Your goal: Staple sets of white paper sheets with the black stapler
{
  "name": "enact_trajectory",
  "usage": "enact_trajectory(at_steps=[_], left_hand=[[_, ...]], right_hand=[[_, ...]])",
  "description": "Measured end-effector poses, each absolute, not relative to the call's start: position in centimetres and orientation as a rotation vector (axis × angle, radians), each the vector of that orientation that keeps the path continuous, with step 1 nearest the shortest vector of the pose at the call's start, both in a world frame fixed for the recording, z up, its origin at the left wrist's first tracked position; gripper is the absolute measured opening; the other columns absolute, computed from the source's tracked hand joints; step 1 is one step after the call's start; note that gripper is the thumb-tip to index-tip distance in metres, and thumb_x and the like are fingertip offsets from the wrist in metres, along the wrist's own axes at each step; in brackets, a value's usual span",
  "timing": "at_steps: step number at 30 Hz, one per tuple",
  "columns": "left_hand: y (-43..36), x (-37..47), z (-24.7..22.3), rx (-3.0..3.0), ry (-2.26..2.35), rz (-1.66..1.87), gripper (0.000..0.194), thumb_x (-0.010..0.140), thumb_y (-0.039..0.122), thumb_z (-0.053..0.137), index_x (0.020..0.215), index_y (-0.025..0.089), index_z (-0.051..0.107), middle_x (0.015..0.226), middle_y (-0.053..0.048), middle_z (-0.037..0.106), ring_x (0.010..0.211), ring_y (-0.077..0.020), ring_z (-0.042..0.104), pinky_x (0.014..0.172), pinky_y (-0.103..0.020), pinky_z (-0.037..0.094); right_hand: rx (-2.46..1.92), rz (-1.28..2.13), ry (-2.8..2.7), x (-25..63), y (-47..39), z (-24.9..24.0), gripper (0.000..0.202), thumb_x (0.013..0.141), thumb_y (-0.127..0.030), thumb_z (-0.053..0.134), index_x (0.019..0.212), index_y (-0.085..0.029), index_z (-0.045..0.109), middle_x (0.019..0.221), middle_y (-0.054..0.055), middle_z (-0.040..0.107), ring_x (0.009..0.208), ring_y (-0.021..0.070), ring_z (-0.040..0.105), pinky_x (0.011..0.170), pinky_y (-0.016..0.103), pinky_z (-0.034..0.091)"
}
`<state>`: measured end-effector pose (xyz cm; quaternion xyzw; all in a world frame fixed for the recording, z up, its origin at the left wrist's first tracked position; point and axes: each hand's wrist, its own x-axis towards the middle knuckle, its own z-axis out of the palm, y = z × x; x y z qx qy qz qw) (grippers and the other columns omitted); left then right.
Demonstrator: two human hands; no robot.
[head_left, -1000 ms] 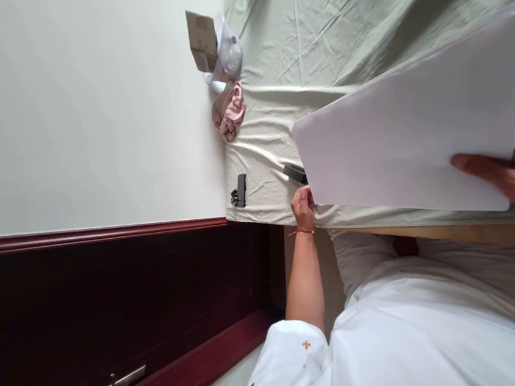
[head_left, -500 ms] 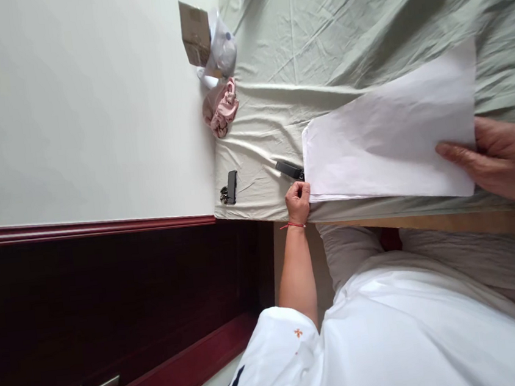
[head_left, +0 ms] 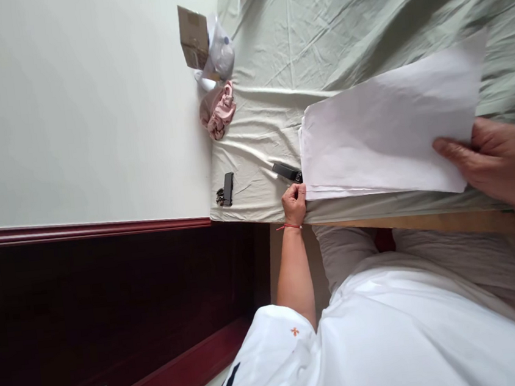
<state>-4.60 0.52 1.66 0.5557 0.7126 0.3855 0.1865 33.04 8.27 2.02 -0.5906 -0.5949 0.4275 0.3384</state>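
1. We see a stack of white paper [head_left: 384, 130] lying on a wrinkled pale green cloth [head_left: 314, 33] that covers the table.
2. Our left hand [head_left: 294, 203], a red string at the wrist, pinches one corner of the stack; our right hand [head_left: 493, 162] grips the opposite edge, thumb on top.
3. A black stapler [head_left: 286, 171] lies just beside the left-hand corner.
4. Near the wall: a small black object with keys [head_left: 226, 190], a pink cloth bundle [head_left: 216, 111], a cardboard box [head_left: 193, 37].

1 head camera, rolled sideways, looks down closely at the bed [head_left: 314, 27].
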Motion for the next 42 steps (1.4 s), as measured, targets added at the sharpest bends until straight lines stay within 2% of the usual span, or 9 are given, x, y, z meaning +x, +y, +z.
enact_trajectory(at_steps=[5, 12, 17, 25, 28, 31, 35, 42], left_hand=[[0.4, -4.5, 1.8, 1.582, 1.949, 1.026, 0.036, 0.09, 0.053, 0.065, 0.081, 0.018, 0.068, 0.071, 0.0, 0.058, 0.069, -0.0139, 0.049, 0.068, -0.026, 0.039], [0.6, -4.5, 1.7, 1.617, 2.019, 1.038, 0.051, 0.095, 0.06, 0.054, 0.067, 0.019, 0.056, 0.063, 0.003, 0.045, 0.065, -0.0127, 0.042, 0.066, -0.026, 0.035], [0.5, -4.5, 2.0, 1.634, 1.992, 0.971, 0.043, 0.091, 0.059, 0.062, 0.077, 0.018, 0.065, 0.067, 0.002, 0.052, 0.066, -0.0134, 0.045, 0.066, -0.027, 0.036], [0.7, -4.4, 1.6, 1.619, 2.05, 1.02, 0.05, 0.096, 0.059, 0.053, 0.066, 0.018, 0.055, 0.062, 0.003, 0.043, 0.064, -0.0123, 0.041, 0.065, -0.026, 0.034], [0.6, -4.4, 1.7, 1.608, 2.021, 1.022, 0.046, 0.095, 0.057, 0.055, 0.073, 0.018, 0.063, 0.065, 0.002, 0.05, 0.066, -0.013, 0.045, 0.066, -0.026, 0.036], [0.7, -4.3, 1.7, 1.609, 2.013, 1.024, 0.036, 0.091, 0.053, 0.063, 0.081, 0.018, 0.068, 0.069, 0.001, 0.056, 0.067, -0.0134, 0.048, 0.067, -0.026, 0.037], [0.8, -4.3, 1.6, 1.622, 2.056, 1.032, 0.041, 0.093, 0.053, 0.06, 0.071, 0.018, 0.06, 0.065, 0.002, 0.049, 0.065, -0.0126, 0.044, 0.066, -0.025, 0.036], [0.9, -4.3, 1.6, 1.636, 2.082, 1.012, 0.048, 0.096, 0.059, 0.053, 0.069, 0.019, 0.053, 0.065, 0.003, 0.045, 0.065, -0.0124, 0.042, 0.066, -0.026, 0.034]], right_hand=[[-1.517, 1.097, -1.521, 33.1, 8.3, 1.8, 0.038, 0.086, -0.046, 0.062, 0.108, -0.018, 0.076, 0.096, 0.008, 0.076, 0.085, 0.0222, 0.065, 0.073, 0.036, 0.043], [-1.498, 1.121, -1.488, 33.0, 8.2, 1.7, 0.039, 0.088, -0.046, 0.062, 0.112, -0.019, 0.077, 0.1, 0.008, 0.077, 0.087, 0.0229, 0.067, 0.075, 0.037, 0.045], [-1.481, 1.1, -1.495, 33.1, 8.4, 1.0, 0.041, 0.085, -0.052, 0.063, 0.107, -0.021, 0.077, 0.093, 0.005, 0.076, 0.081, 0.0231, 0.066, 0.071, 0.036, 0.046], [-1.465, 1.076, -1.496, 33.1, 8.4, 0.8, 0.037, 0.087, -0.05, 0.064, 0.104, -0.02, 0.077, 0.092, 0.005, 0.076, 0.082, 0.0237, 0.066, 0.075, 0.037, 0.049], [-1.436, 1.112, -1.48, 33.1, 8.5, 0.8, 0.038, 0.086, -0.051, 0.063, 0.105, -0.021, 0.076, 0.094, 0.004, 0.076, 0.079, 0.0218, 0.065, 0.072, 0.035, 0.047], [-1.449, 1.093, -1.521, 33.3, 8.6, 0.5, 0.04, 0.085, -0.054, 0.062, 0.1, -0.02, 0.075, 0.088, 0.004, 0.074, 0.076, 0.0208, 0.062, 0.069, 0.034, 0.044], [-1.443, 1.08, -1.547, 33.3, 8.7, 0.5, 0.04, 0.085, -0.055, 0.06, 0.099, -0.02, 0.075, 0.084, 0.005, 0.073, 0.075, 0.0209, 0.061, 0.068, 0.034, 0.044], [-1.466, 1.09, -1.553, 33.1, 8.6, 1.1, 0.039, 0.085, -0.055, 0.058, 0.096, -0.02, 0.074, 0.081, 0.005, 0.07, 0.072, 0.0216, 0.06, 0.068, 0.035, 0.044]])
